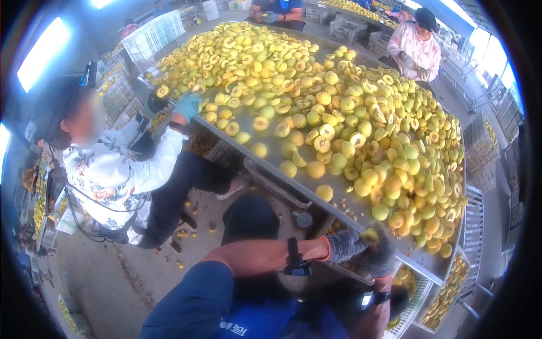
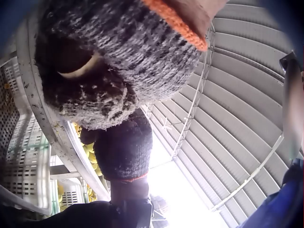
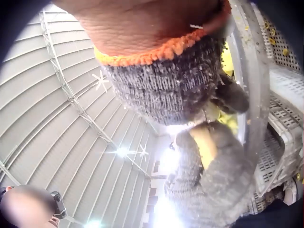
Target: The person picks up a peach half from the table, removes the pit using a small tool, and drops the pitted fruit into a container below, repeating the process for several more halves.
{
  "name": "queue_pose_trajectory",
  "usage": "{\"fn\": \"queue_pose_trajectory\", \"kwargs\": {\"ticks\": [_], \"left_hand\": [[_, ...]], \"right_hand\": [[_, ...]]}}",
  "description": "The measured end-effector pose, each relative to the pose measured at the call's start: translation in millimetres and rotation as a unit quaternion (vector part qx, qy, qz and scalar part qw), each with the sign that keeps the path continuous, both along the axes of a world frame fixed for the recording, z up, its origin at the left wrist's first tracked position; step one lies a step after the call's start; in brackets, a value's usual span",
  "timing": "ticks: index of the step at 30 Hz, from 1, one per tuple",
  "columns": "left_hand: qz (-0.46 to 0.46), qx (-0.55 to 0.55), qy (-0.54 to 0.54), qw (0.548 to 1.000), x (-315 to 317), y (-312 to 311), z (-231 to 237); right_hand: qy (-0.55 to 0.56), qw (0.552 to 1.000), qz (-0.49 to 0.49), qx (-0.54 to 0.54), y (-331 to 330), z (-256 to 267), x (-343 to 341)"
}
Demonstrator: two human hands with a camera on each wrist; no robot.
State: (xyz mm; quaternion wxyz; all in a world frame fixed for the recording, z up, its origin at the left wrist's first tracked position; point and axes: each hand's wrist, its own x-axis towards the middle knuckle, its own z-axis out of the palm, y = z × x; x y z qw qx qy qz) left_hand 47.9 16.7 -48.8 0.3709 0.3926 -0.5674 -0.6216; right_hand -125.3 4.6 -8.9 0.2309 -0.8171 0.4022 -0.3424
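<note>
My left hand [image 1: 345,246], in a dark grey knitted glove with an orange cuff, grips a yellow-green stone fruit [image 1: 370,235] at the table's near edge. The pale yellow flesh of that fruit [image 3: 204,146] shows between the gloved fingers in the right wrist view. Close against it is my right hand [image 1: 381,255], gloved alike; its thumb [image 3: 232,97] reaches toward the fruit. The right fingers are mostly hidden, so I cannot tell what they hold. Beyond both hands, whole and halved fruits [image 1: 395,175] lie heaped on the metal table [image 1: 271,155].
Crates of fruit [image 1: 446,296] stand at the table's right end, and another white crate [image 1: 415,296] is beside my right arm. At left a person in a flowered top [image 1: 113,175] works along the same edge. Another person in pink [image 1: 415,48] is across the table.
</note>
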Motion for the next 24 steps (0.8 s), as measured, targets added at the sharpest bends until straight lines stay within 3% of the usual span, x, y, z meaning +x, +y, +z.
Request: {"fn": "queue_pose_trajectory", "kwargs": {"ticks": [4,8,10,15,19,22,24], "left_hand": [[-0.003,0.051,0.04,0.998,-2.6,0.7,-9.5],[-0.046,0.155,0.151,0.975,-3.4,-2.4,-18.8],[-0.061,0.207,0.143,0.966,6.2,-1.9,-4.2],[-0.055,0.273,0.219,0.935,-4.1,-2.6,-33.4],[-0.066,0.27,0.138,0.951,13.8,-1.0,24.7],[-0.073,0.266,0.087,0.957,18.9,-1.3,36.1],[-0.094,0.268,0.073,0.956,22.0,-1.2,40.2]], "right_hand": [[-0.042,0.999,-0.019,0.009,-1.0,-14.9,-0.9],[-0.089,0.991,-0.001,0.103,4.3,-0.9,1.7],[-0.108,0.98,0.001,0.166,7.7,8.8,3.3],[-0.022,0.999,0.011,0.047,0.7,5.2,-4.4],[0.02,1.0,0.005,0.021,-2.8,3.2,-13.3],[0.027,1.0,0.005,0.012,-0.9,3.7,-14.4],[-0.017,0.992,0.0,0.124,7.5,27.7,-9.2]]}}
